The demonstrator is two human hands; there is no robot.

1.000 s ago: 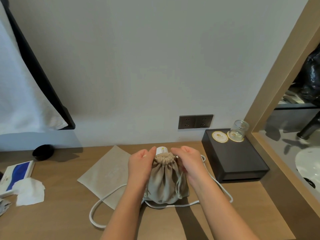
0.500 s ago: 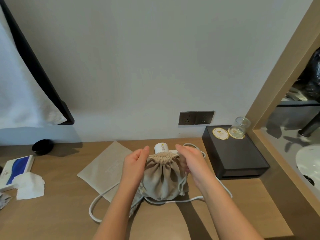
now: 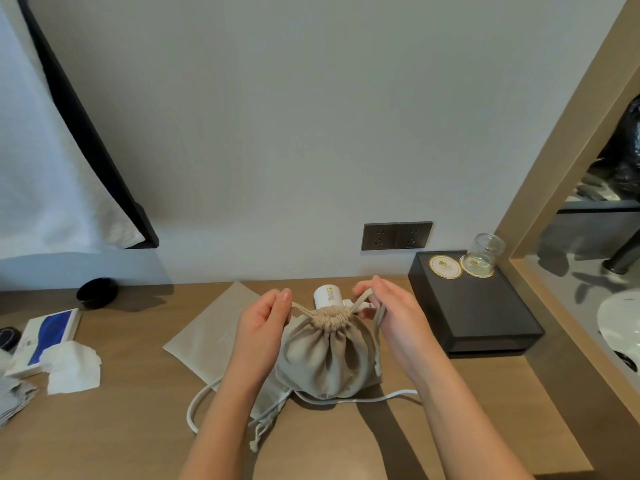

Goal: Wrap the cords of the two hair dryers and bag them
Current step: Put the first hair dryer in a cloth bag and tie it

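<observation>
the fingers of my left hand (image 3: 263, 327) and right hand (image 3: 394, 313) each pinch a drawstring (image 3: 362, 301), the bag (image 3: 329, 355) standing neck-up on the counter (image 3: 450, 427) between them, so the pull runs straight sideways.

Left hand (image 3: 262, 318) and right hand (image 3: 391, 306) pinched drawstrings of cinched beige cloth bag (image 3: 327, 355); white cylindrical hair dryer (image 3: 327, 296) behind, on wooden counter (image 3: 138, 427).

The 2 forearms reach forward. The left hand (image 3: 263, 320) and right hand (image 3: 393, 306) each pinch a drawstring (image 3: 362, 301), fingers curled.
</observation>
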